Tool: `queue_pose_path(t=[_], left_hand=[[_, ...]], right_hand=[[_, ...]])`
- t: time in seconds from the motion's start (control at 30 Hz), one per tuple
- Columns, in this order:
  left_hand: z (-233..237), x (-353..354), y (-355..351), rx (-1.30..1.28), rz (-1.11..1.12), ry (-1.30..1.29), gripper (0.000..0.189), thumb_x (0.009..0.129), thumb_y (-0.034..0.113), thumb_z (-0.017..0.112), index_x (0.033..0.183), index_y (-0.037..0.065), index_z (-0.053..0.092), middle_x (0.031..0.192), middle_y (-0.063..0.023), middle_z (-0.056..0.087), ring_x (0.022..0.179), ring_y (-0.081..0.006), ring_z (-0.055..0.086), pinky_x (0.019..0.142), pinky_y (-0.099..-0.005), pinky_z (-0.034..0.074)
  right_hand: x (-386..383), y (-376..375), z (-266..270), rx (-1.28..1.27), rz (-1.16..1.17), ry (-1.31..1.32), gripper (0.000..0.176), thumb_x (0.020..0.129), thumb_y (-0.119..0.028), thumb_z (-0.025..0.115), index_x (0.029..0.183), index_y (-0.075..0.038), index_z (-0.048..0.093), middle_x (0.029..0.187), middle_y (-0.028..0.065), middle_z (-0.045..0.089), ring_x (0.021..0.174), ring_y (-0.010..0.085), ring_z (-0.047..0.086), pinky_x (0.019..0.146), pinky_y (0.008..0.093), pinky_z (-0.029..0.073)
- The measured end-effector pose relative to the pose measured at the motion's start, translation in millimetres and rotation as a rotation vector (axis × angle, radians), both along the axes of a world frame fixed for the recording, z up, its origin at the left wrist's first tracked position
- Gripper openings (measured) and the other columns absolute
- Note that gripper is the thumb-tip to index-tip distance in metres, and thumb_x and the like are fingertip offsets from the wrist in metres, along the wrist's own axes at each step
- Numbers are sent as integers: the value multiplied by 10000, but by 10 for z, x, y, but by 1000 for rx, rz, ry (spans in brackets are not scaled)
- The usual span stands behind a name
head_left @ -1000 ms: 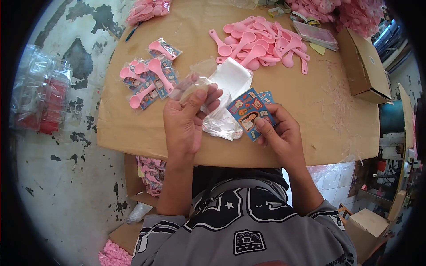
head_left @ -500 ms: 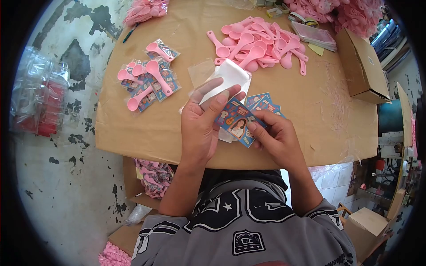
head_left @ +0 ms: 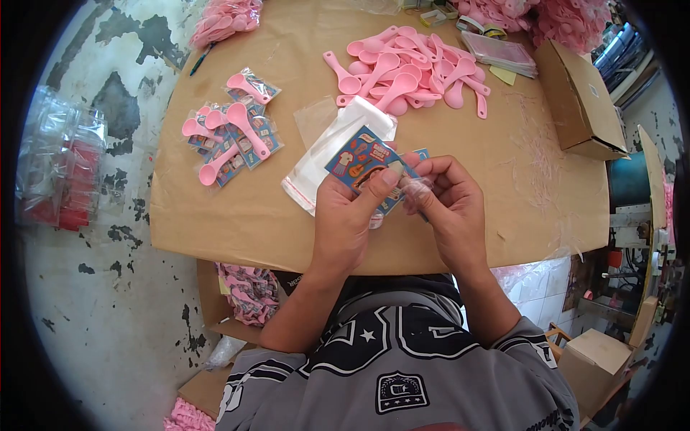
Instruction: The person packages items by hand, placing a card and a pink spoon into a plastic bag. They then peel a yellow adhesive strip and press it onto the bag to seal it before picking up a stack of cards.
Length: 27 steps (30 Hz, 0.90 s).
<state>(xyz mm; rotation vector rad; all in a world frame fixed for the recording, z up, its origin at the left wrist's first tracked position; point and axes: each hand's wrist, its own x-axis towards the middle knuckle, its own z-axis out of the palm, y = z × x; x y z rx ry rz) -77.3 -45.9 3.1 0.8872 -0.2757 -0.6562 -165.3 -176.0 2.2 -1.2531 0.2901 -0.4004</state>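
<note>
My left hand (head_left: 345,219) is closed on a blue printed card (head_left: 356,159), thumb across its face and fingers behind. My right hand (head_left: 454,208) is closed at the card's lower right end, pinching a crinkled bit of clear plastic (head_left: 415,194) between thumb and fingers. Part of the card is covered by the thumbs. Beneath the hands lies a stack of white-looking clear plastic bags (head_left: 307,172) with a reddish strip along one edge. More blue cards (head_left: 422,153) show just behind my right fingers, mostly hidden.
Loose pink scoops (head_left: 402,72) are piled at the back middle. On the left lie several bagged scoops with cards (head_left: 241,133). A cardboard box (head_left: 582,100) stands at the right edge, near a stack of clear plastic packets (head_left: 499,54). A pen (head_left: 203,59) lies back left.
The card has shifted up and left and is now gripped by my left hand, which was spread before. My right hand has gone from the card to clear plastic at its end.
</note>
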Motion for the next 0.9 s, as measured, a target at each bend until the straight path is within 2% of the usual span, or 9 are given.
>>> queue_pose_path(t=[0.1,0.2,0.3,0.33,0.43,0.57,0.77,0.8,0.9], left_hand=[[56,-26,-2,-17,44,32,380,1013,124,702,1357,-11,613,1284,-172,713,1090,-176,715,928,-325,583],[11,1,10,-8,87,-43,419,1025,100,672,1418,-4,573,1349,-177,677,1124,-177,700,932,-333,587],[106,40,58,-129,110,91,469,1036,81,616,1478,-21,497,1437,-244,601,1328,-268,609,1077,-427,548],[124,48,59,-130,144,52,470,1054,80,563,1509,15,462,1435,-255,595,1345,-314,595,1110,-480,533],[87,100,61,-279,156,60,489,1063,75,535,1539,60,424,1430,-260,591,1352,-342,586,1126,-502,519],[96,92,27,-347,159,139,497,1078,105,517,1560,111,397,1350,-220,638,1271,-323,638,1114,-490,530],[-1,41,1,-405,22,153,481,1090,128,519,1547,45,396,1175,-121,681,1100,-231,700,993,-421,580],[46,14,-21,-352,55,154,471,1094,152,531,1526,8,410,1084,-92,662,1042,-190,690,964,-394,582],[59,15,-25,-306,86,153,440,1100,161,529,1503,8,440,1021,-73,639,966,-170,667,941,-367,576]], right_hand=[[50,82,-20,8,-37,-13,172,1017,-76,684,1160,11,644,996,36,693,860,77,652,746,237,526],[62,181,13,7,-24,22,151,1018,-80,686,1133,13,658,939,34,697,792,75,649,709,235,524],[12,192,-4,1,31,65,151,1015,-87,693,1125,14,670,868,30,694,716,75,638,664,235,519],[6,194,-28,11,31,76,154,1012,-91,699,1121,14,673,847,29,691,695,75,633,650,236,516],[2,194,-69,31,37,95,181,1002,-104,719,1131,14,672,843,33,691,679,74,628,626,235,509],[33,336,57,61,-37,66,190,986,-128,748,1101,-5,659,874,35,691,679,66,617,581,228,490],[32,285,-57,64,5,98,170,984,-130,755,1037,-47,616,910,24,669,665,59,577,566,225,476],[33,290,-66,49,-7,89,178,975,-118,762,1040,-51,612,928,24,666,684,59,573,579,225,477],[51,352,-41,-76,-120,19,210,931,-74,791,1050,-61,618,976,32,656,738,76,564,616,236,480]])
